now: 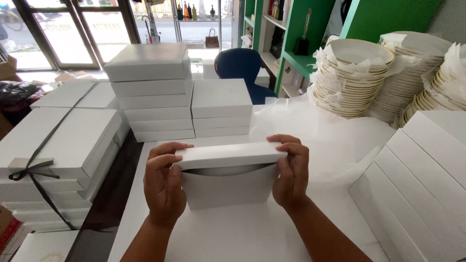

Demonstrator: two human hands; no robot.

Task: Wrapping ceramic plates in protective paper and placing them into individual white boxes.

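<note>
A flat white cardboard box (228,187) stands in front of me on the white table (233,233), its lid (228,155) partly lifted so a dark curved gap shows beneath it. My left hand (164,187) grips the lid's left end, fingers over the top edge. At the right end my right hand (292,172) holds the lid the same way. What is inside the box is hidden.
Stacks of white boxes (155,92) rise behind and at left, one bundle (53,150) tied with black ribbon. More flat boxes (422,184) lean at right. Piles of plates (352,77) wrapped in white paper sit at back right, tissue paper (310,126) spread beside them. A blue chair (240,65) stands behind.
</note>
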